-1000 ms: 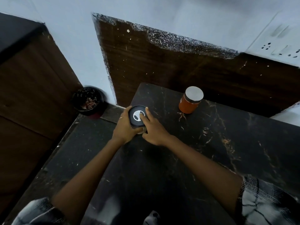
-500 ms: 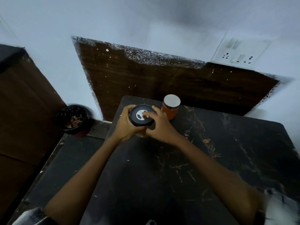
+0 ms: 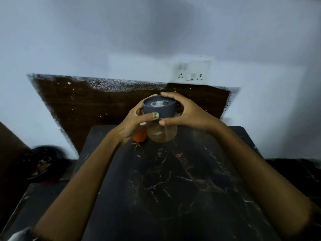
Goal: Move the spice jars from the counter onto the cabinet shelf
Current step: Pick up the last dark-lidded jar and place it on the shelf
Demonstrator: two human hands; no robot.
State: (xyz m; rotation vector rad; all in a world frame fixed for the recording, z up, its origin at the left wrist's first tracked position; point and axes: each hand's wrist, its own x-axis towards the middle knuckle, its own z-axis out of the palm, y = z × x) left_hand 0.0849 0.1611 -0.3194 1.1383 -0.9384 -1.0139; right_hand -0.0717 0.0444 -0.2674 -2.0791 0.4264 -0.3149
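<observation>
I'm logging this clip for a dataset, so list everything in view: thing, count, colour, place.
jar: 1, clear with dark grey lid, held up over the far end of the counter
orange jar: 1, orange, on the counter behind the left hand, mostly hidden
counter: 1, black marble with pale veins, centre
backsplash: 1, dark brown wood grain, on the wall behind the counter
socket plate: 1, white, on the wall upper right
bowl: 1, black, on the lower ledge at left, contents blurred
wall: 1, pale blue-grey, top
left hand: 1, grips the jar at its left
right hand: 1, grips the jar at its right
</observation>
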